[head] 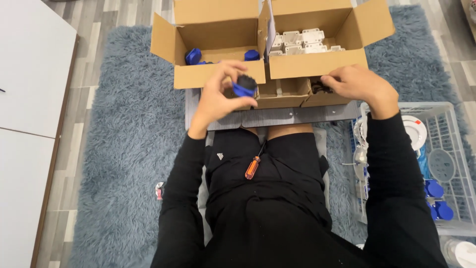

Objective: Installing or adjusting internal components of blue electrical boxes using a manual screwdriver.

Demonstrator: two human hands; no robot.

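White cabinet (29, 74) fills the left edge of the frame, standing on grey plank flooring beside a shaggy grey-blue rug (124, 149) that spreads across the middle. Upper centre-left, an open cardboard box (218, 74) sits on the rug with blue plastic parts (193, 56) lying inside it. Just below that box, the left hand (218, 97) is raised with fingers curled, pinching a small blue and black part (245, 85) between thumb and fingertips; the part is held in front of the box's near wall, above a grey flat board (287, 116) that lies across the person's knees. Lower centre, an orange-handled screwdriver (254, 166) rests on the black clothing of the person's lap, tilted with its dark shaft pointing up. Upper centre-right, a second open cardboard box (317, 64) touches the first and holds white plastic blocks (302, 42). Beneath it is a smaller cardboard tray (282, 94) with dividers. The right hand (357, 84) lies knuckles up at the right end of this tray, fingers bent down over a small dark piece (320, 89); whether it grips that piece I cannot tell. At the right edge, a white plastic crate (446, 129) holds white round discs (416, 131) and blue caps (436, 198)
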